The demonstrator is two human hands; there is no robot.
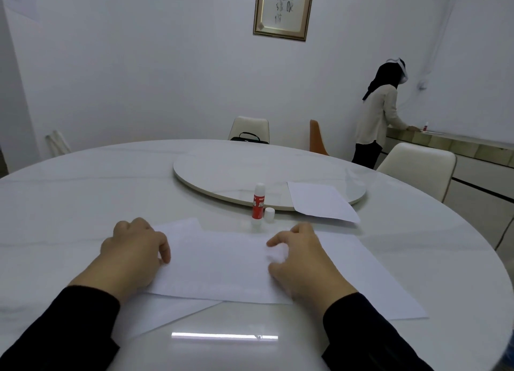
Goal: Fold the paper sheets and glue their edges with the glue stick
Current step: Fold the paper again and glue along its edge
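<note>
A white paper sheet [222, 262] lies on the table in front of me, on top of other white sheets [378, 279]. My left hand [136, 248] rests on its left edge with the fingers curled and their tips on the paper. At the right side of the sheet my right hand [300, 256] pinches a small lifted bit of paper between curled fingers and thumb. Just beyond the sheet a red and white glue stick [258, 202] stands upright and uncapped, with its white cap [269, 214] beside it on the right.
A round turntable [222, 170] sits in the middle of the white round table [69, 204]; another paper sheet [322, 202] lies half over its near rim. Chairs stand round the table, one holding a black bag [249, 137]. A person [381, 115] stands at a counter, back right.
</note>
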